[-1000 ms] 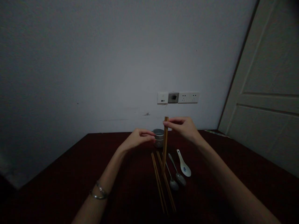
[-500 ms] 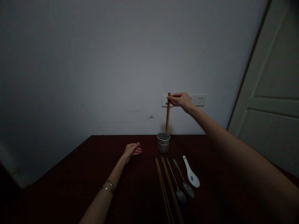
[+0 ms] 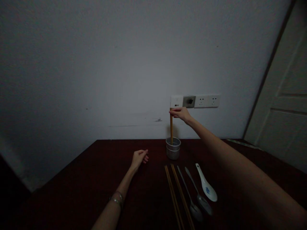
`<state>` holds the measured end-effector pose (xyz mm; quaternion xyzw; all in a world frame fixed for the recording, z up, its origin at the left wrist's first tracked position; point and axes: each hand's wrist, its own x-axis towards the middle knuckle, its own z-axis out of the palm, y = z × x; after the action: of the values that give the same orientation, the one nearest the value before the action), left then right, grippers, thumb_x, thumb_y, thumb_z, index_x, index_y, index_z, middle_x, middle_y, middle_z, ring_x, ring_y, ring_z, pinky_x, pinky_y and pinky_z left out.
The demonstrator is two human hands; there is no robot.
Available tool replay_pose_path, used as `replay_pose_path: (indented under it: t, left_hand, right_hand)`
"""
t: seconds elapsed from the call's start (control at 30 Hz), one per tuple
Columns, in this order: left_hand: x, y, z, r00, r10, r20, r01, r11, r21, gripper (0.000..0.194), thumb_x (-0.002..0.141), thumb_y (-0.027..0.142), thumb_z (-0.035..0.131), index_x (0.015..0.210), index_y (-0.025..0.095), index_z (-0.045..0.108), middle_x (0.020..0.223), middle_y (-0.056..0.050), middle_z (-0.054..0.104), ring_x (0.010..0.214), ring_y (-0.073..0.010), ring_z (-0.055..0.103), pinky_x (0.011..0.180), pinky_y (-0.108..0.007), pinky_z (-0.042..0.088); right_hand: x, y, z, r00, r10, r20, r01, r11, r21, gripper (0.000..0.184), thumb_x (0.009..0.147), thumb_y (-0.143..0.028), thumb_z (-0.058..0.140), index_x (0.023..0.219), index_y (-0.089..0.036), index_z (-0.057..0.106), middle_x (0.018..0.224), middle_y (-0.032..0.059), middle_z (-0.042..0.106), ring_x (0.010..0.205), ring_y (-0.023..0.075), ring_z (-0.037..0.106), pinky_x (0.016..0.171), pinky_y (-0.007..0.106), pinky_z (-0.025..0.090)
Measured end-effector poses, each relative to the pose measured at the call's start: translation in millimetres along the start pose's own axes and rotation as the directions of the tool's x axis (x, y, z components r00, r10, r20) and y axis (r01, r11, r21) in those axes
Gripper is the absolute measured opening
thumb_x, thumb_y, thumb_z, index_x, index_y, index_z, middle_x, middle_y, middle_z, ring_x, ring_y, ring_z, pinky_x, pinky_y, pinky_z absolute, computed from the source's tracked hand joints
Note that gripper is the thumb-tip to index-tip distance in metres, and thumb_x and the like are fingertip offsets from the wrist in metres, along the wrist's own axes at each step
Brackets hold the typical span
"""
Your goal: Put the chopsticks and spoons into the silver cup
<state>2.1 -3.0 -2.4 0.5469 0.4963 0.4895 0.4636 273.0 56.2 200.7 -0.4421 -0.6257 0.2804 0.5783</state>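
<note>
My right hand [image 3: 180,113] pinches the top end of a pair of wooden chopsticks [image 3: 171,126] held upright, with the lower tips down inside a small metal cup [image 3: 173,148] at the far side of the dark red table [image 3: 72,188]. My left hand [image 3: 139,157] rests on the table left of the cup, fingers loosely curled, holding nothing I can see. A bracelet sits on that wrist.
Two more wooden chopsticks [image 3: 177,196] lie on the table in front of the cup. Beside them lie two metal spoons [image 3: 195,198] and a white ceramic spoon [image 3: 206,187]. Wall sockets [image 3: 194,101] sit above the cup; a door [image 3: 283,105] stands at the right.
My right hand carried the chopsticks from near me over to the cup and lowered their tips into it. My left hand dropped from beside the chopsticks onto the table.
</note>
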Motion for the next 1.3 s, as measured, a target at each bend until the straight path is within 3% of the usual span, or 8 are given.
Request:
replay_pose_path:
  t: [0.43,1.3]
  left_hand:
    - [1.0,-1.3,0.1,1.000,-0.003,-0.010,0.003,1.000,-0.020,0.032,0.071,0.042,0.061,0.068,0.011,0.058,0.051,-0.001,0.057,0.040,-0.0084,0.051,0.036,-0.017,0.038]
    - [0.9,-0.5,0.1,1.000,-0.007,-0.013,0.007,1.000,-0.016,0.027,0.073,0.037,0.059,0.067,0.011,0.058,0.049,0.000,0.057,0.038,-0.0078,0.050,0.035,-0.017,0.037]
  right_hand:
    - [-16.9,41.6,12.8,0.992,0.121,0.041,-0.122,0.993,0.000,0.016,0.065,-0.026,0.071,0.071,-0.011,0.067,0.067,0.0045,0.066,0.061,0.0105,0.059,0.055,0.021,0.047]
    - [-18.6,55.4,15.7,0.974,0.213,0.082,-0.223,0.963,0.152,0.009,0.072,-0.019,0.066,0.077,-0.011,0.065,0.078,0.0087,0.069,0.061,0.0122,0.064,0.056,0.022,0.052]
